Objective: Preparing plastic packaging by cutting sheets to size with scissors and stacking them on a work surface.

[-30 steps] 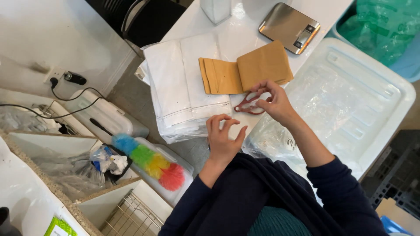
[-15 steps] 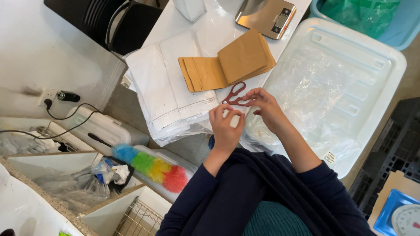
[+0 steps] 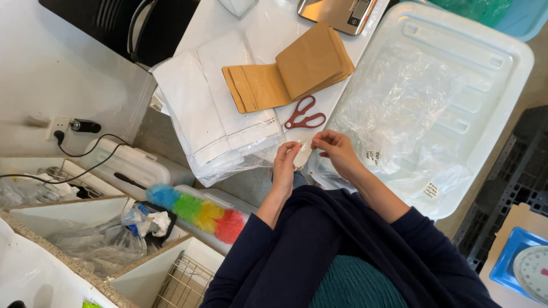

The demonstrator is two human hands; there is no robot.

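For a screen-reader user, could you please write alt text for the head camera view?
Both hands, left hand and right hand, pinch a small clear plastic bag at a white table's edge. Red scissors lie just beyond, beside brown envelopes and white bags.

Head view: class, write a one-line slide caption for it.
Both hands, left hand and right hand, pinch a small clear bag beside red scissors and brown envelopes.

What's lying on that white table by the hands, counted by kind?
Red scissors: 1
Stacks of brown envelopes: 2
Stacks of white bags: 1
Kitchen scales: 1
Small clear bags in the hands: 1
Total: 6
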